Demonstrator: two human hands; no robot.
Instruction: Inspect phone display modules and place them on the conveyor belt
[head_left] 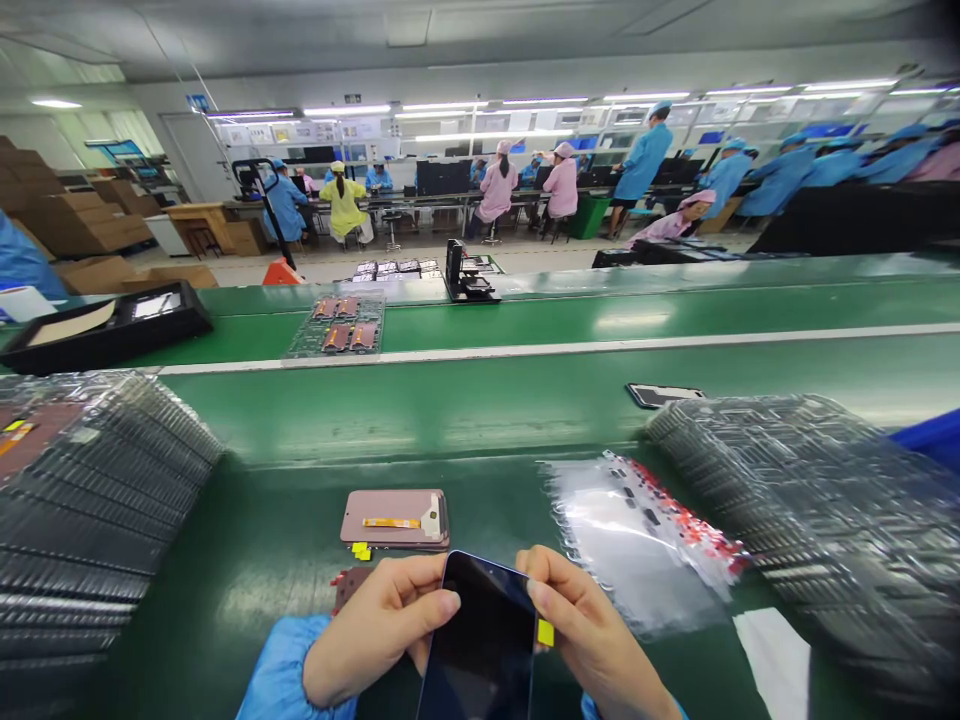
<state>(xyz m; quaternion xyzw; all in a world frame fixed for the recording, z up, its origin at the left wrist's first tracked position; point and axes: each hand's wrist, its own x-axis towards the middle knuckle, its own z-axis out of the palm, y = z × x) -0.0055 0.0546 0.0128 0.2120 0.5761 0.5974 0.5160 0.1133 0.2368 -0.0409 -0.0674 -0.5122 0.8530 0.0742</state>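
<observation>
A dark phone screen panel (484, 640) is held upright between both hands at the bottom middle. My left hand (390, 620) grips its left edge, thumb on the glass. At the upper right edge my right hand (581, 620) pinches the panel near its corner, with a yellow tab (545, 632) sticking out beside it. Just beyond the hands lies a brownish-pink screen panel (394, 517), back up, with an orange flex cable. Part of another brown panel (351, 585) shows behind my left hand.
Stacked clear trays rise at left (97, 520) and right (810, 500). Thin plastic films (630, 540) and a white paper (776, 655) lie right. Beyond are a tray of brown panels (341, 325), a black fixture (466, 275) and a phone-shaped frame (664, 394). People work in the background.
</observation>
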